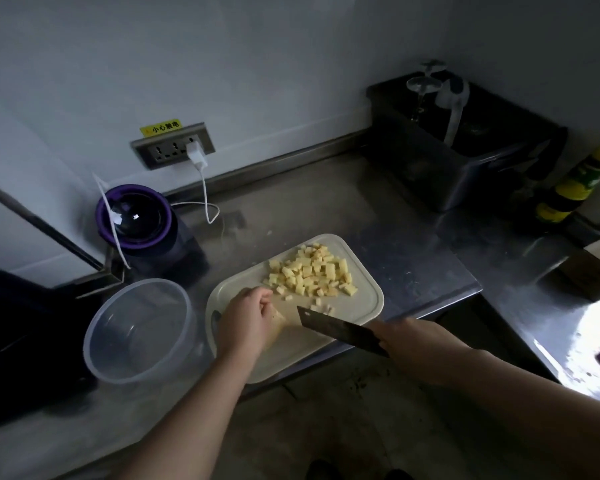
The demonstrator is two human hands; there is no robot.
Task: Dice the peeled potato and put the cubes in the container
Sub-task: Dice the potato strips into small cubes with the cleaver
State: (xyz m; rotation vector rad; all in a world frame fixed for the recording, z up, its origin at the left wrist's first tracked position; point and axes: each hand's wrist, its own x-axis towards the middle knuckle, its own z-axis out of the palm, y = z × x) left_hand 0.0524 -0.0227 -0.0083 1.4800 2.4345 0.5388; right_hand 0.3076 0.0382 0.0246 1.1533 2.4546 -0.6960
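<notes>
Head view: blade crowding your fingers

The potato piece (277, 323) is lying on the cutting board (373, 303) under your left hand (248, 320), which is curling down and pinning it. If it slips, the cleaver (340, 332) just beside it could be catching fingertips. Your right hand (409, 344) is wrapping the handle. The cubes (312, 275) are piling farther back; the container (139, 330) is standing empty, left.
</notes>
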